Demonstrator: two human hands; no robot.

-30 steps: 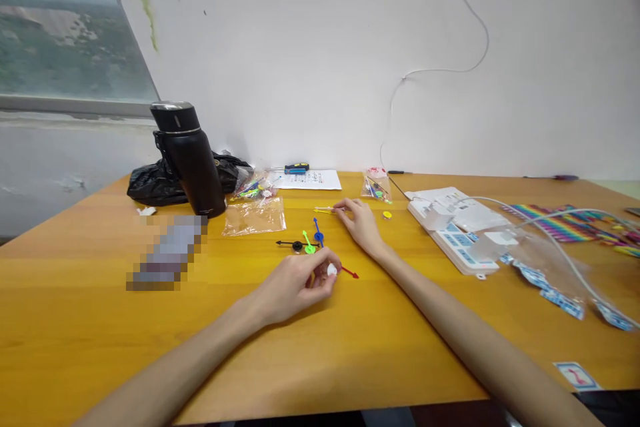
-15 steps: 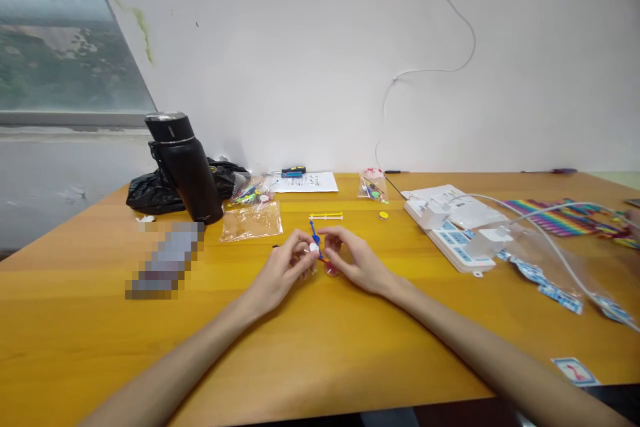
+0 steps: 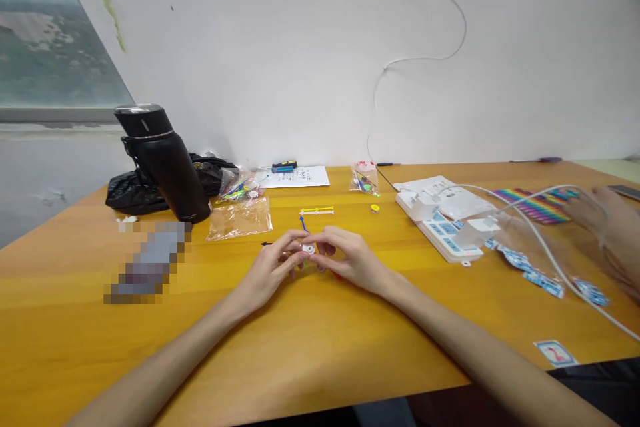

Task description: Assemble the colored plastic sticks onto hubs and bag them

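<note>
Pinched by left hand (image 3: 270,269) and right hand (image 3: 353,255), a white disc (image 3: 309,249) is being held. Nearer the tabletop's (image 3: 280,360) far edge, a yellow disc (image 3: 375,209) is being supported.

Count: 4 thin plastic arrows (image 3: 317,209) showing (yellow, white, blue, black), others possibly hidden; 1 round white plastic piece (image 3: 309,249); 1 round yellow plastic disc (image 3: 375,209); 2 boxy white plug adapters (image 3: 475,232); 1 cylindrical black bottle (image 3: 170,173).

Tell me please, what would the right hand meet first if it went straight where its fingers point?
The right hand would probably first meet the small white disc held by the left hand; depth and any contact are unclear.
</note>
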